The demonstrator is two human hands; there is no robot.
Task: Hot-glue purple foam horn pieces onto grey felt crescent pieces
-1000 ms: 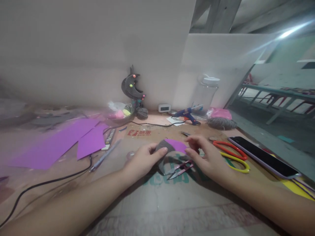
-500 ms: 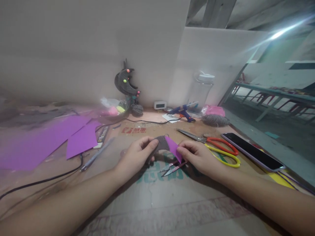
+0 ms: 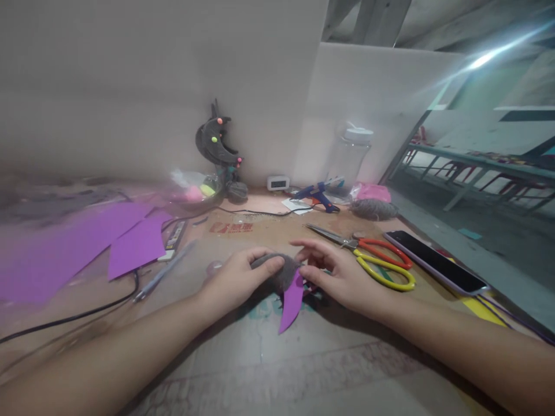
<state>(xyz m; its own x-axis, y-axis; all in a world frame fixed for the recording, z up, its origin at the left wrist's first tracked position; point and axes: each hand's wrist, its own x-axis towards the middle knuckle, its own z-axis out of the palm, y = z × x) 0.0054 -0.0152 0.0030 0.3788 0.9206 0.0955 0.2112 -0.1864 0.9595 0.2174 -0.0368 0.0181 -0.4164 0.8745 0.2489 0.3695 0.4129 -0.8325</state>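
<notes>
Grasping the gray wrap point(image 3: 292, 275) between the hands, the left hand point(image 3: 240, 278) lies farther from the strip point(image 3: 292, 303), which slants lengthwise toward the person; the right hand point(image 3: 336, 273), nearer, thumbs its top, grip unclear.

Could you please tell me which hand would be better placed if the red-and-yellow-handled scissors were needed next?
Probably the right: the right hand is close beside the scissors, while the left hand lies farther off, holding the grey piece.
</notes>
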